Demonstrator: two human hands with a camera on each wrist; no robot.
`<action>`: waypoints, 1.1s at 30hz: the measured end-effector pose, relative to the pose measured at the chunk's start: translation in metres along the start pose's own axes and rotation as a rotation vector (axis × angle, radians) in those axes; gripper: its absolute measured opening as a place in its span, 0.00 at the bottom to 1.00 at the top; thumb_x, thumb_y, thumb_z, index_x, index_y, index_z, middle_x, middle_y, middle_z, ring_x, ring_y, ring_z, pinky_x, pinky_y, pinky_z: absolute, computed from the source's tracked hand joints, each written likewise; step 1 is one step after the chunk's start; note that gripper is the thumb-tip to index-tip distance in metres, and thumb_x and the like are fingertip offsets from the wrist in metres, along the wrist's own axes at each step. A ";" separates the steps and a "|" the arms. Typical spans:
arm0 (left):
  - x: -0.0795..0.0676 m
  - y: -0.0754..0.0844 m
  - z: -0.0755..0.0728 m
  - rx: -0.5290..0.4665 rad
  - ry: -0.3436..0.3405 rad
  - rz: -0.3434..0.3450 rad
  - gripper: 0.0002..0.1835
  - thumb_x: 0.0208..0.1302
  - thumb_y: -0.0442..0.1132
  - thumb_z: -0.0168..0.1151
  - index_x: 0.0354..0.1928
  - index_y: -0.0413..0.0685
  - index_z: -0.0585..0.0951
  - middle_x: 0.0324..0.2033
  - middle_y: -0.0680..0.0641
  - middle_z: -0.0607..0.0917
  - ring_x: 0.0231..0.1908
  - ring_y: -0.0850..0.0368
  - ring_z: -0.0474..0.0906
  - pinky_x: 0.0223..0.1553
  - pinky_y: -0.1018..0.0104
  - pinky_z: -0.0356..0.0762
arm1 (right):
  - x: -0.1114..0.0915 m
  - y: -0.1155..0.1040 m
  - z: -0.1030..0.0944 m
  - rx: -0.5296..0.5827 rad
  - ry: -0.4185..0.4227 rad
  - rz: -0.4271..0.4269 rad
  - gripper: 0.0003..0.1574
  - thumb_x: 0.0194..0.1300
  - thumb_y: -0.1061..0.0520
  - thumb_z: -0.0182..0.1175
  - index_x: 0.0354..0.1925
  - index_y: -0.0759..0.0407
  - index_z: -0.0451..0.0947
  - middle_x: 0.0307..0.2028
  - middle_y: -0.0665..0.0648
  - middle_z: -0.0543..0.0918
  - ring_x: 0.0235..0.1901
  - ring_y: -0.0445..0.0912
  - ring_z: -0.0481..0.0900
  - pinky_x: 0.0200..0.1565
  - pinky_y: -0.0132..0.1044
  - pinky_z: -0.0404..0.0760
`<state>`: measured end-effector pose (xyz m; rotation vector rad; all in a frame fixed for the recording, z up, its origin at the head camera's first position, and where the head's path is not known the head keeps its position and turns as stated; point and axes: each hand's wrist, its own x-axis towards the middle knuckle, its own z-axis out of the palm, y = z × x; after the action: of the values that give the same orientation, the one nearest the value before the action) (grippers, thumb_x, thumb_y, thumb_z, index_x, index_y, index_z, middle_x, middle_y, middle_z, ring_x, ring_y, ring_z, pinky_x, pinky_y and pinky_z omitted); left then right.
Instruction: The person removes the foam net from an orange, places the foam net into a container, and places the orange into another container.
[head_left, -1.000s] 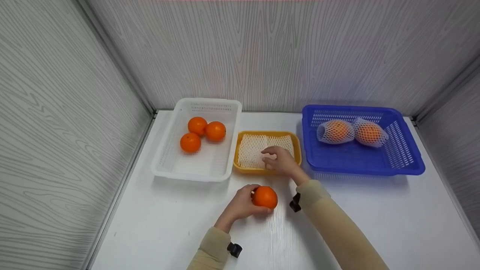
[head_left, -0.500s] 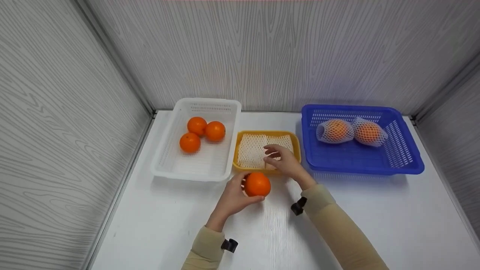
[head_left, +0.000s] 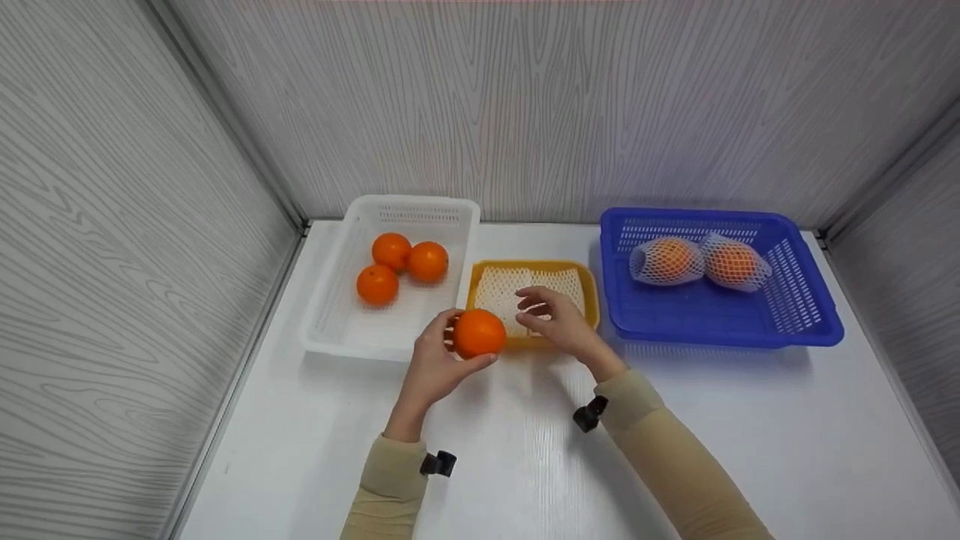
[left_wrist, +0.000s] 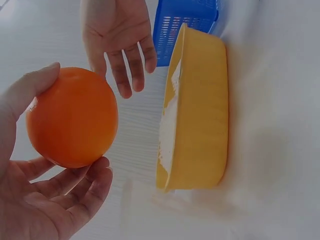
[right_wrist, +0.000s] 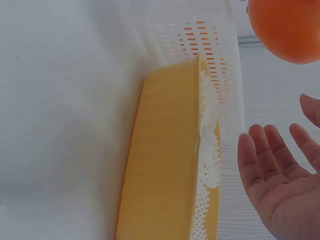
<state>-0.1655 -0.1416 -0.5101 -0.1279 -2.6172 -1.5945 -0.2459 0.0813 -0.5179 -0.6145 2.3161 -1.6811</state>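
Near the frame's centre, the left hand (head_left: 435,360) has shifted up and leftward, thumb and fingers curled round an orange (head_left: 480,334), which now overlaps the yellow basket's (head_left: 592,300) lower-left corner, seemingly nearer the foam nets (head_left: 499,292). The fruit looks round, smooth and unwrapped. The right hand (head_left: 556,319) holds nothing, fingers loosely bent.

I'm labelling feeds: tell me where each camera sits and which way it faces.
Head: worn there, facing forward and down over the table; left hand, right hand and sleeves show.
Left wrist: worn there, facing the held orange and yellow basket; both hands show.
Right wrist: worn there, facing the yellow basket; right hand shows.
Both wrist views share the orange and yellow basket.
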 end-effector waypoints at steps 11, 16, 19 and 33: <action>0.030 -0.004 -0.035 0.025 0.099 -0.046 0.41 0.47 0.44 0.80 0.62 0.45 0.70 0.52 0.44 0.76 0.49 0.49 0.72 0.50 0.56 0.75 | 0.004 0.000 0.018 0.040 -0.043 0.037 0.25 0.67 0.61 0.63 0.60 0.66 0.73 0.50 0.68 0.79 0.48 0.59 0.80 0.46 0.44 0.82; 0.045 -0.007 -0.053 0.042 0.100 -0.101 0.43 0.48 0.47 0.79 0.64 0.43 0.67 0.54 0.42 0.74 0.51 0.46 0.71 0.54 0.52 0.73 | 0.007 -0.003 0.033 -0.007 -0.067 0.016 0.24 0.66 0.62 0.63 0.59 0.66 0.73 0.48 0.65 0.80 0.47 0.57 0.80 0.48 0.44 0.81; 0.052 -0.009 -0.064 0.069 0.106 -0.145 0.45 0.49 0.49 0.79 0.66 0.42 0.65 0.56 0.40 0.73 0.53 0.45 0.71 0.57 0.49 0.71 | 0.007 -0.005 0.043 -0.039 -0.077 0.004 0.23 0.66 0.63 0.63 0.59 0.64 0.74 0.48 0.64 0.81 0.46 0.55 0.81 0.50 0.44 0.80; 0.080 -0.017 -0.098 0.124 0.108 -0.233 0.48 0.50 0.48 0.77 0.68 0.38 0.63 0.61 0.37 0.72 0.57 0.42 0.70 0.58 0.46 0.69 | 0.010 -0.007 0.080 -0.071 -0.158 0.093 0.23 0.69 0.58 0.62 0.59 0.63 0.74 0.47 0.57 0.79 0.44 0.50 0.80 0.45 0.39 0.81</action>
<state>-0.2448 -0.2337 -0.4715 0.2723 -2.7187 -1.4483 -0.2205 0.0070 -0.5362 -0.6188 2.2639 -1.4603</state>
